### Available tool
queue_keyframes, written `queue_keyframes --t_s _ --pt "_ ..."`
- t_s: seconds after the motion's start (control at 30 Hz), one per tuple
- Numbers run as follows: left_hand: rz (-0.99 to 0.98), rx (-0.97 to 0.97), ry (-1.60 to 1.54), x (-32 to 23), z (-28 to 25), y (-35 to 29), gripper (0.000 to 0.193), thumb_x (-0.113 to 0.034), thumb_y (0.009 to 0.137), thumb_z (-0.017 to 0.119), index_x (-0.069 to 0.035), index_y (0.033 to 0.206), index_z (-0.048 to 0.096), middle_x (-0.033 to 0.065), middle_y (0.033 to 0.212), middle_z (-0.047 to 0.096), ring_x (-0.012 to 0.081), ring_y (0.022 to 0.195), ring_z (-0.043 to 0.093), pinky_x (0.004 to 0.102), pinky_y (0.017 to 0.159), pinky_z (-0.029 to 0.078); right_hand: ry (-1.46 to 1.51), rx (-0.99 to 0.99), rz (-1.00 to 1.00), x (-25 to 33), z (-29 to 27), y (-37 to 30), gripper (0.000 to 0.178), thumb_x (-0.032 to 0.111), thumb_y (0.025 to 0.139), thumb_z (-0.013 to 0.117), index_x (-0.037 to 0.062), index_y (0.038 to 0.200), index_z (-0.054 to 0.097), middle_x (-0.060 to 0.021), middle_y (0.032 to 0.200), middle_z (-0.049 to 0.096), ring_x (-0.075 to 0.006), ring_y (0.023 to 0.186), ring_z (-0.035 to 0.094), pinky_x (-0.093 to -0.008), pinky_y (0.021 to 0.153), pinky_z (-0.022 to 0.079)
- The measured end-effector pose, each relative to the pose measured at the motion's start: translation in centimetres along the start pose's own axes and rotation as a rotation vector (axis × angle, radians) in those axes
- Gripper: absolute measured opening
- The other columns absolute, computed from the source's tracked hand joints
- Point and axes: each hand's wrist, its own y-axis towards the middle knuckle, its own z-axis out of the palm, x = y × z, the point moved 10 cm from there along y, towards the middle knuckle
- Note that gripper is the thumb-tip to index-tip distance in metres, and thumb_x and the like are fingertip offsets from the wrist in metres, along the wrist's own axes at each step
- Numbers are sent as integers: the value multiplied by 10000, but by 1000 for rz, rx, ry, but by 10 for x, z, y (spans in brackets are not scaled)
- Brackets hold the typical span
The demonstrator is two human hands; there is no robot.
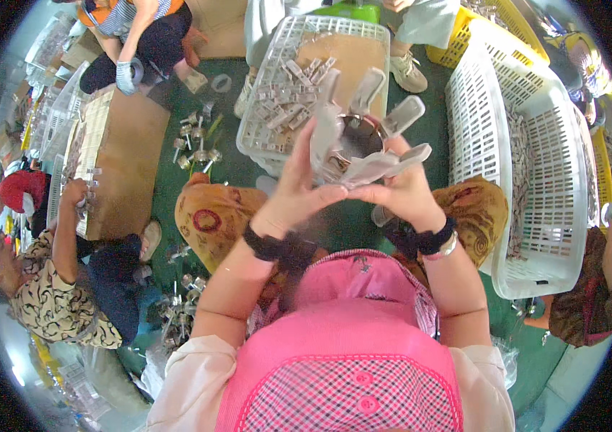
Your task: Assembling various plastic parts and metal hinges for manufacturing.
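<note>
Both hands, left hand [298, 191] and right hand [403, 191], fingers clenched around grey plastic pieces [363, 144] (white crate [262, 115] just beyond).

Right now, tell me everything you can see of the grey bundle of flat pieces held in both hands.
The grey bundle is a cluster of flat, paddle-shaped pieces, seemingly matt plastic, fanned out around a round metal ring. Several rounded ends stick up and to the right. It is held up in front of the chest, above a white slatted crate holding similar pieces. The left hand grips its left side, and the right hand supports it from below right.
</note>
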Motion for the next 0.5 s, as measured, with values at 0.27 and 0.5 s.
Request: queue_keyframes --t_s 0.27,0.5 --pt "154 171 311 -32 18 4 1002 -147 564 867 -38 1381 297 105 1370 394 204 1249 405 360 1050 316 -410 -43 -218 34 5 5 753 140 557 845 38 1216 495 -121 1183 552 -222 1060 554 -327 901 445" --pt "-44 56 -145 -1 8 -4 1002 -153 612 850 -64 1392 228 101 1325 415 212 1217 433 377 1018 355 -236 -9 -66 18 11 1 832 56 582 808 14 1303 395 -103 1253 490 -203 1147 493 -311 983 385"
